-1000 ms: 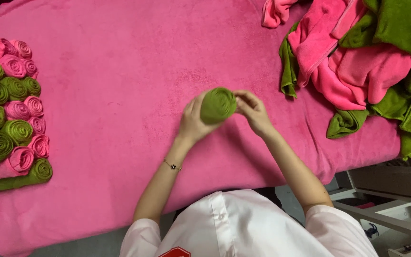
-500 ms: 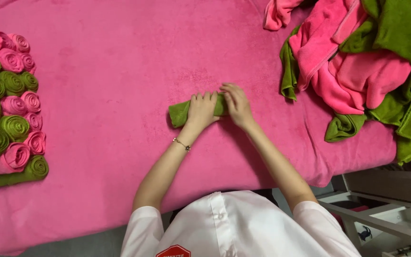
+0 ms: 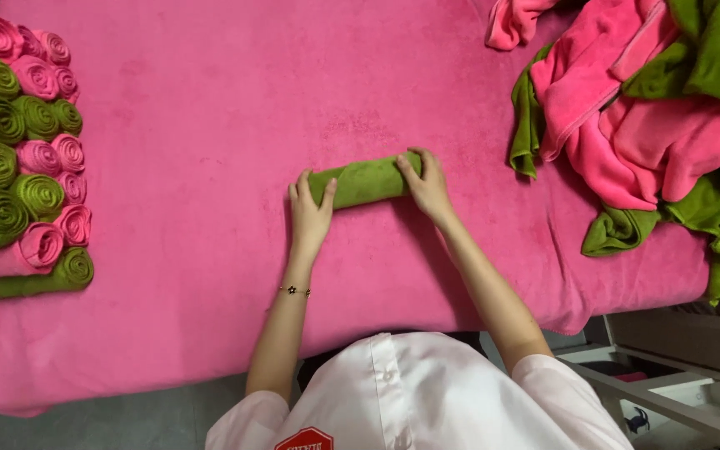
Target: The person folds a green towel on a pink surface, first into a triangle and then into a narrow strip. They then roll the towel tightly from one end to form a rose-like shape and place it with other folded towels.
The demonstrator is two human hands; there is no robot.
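A rolled green towel [image 3: 367,181] lies on its side in the middle of the pink-covered table [image 3: 210,125]. My left hand [image 3: 311,213] presses against the roll's left end, fingers spread over it. At the right end, my right hand [image 3: 427,187] cups the roll the same way. Both hands hold the roll between them, flat on the cloth.
A stack of rolled pink and green towels [image 3: 18,158] fills the left edge of the table. A loose heap of unrolled pink and green towels [image 3: 652,117] lies at the right. A white shelf frame [image 3: 677,383] stands below the table's right corner.
The roll was held upright on end between my hands a second ago. It now lies flat on the table, and my hands have slid apart to its two ends.
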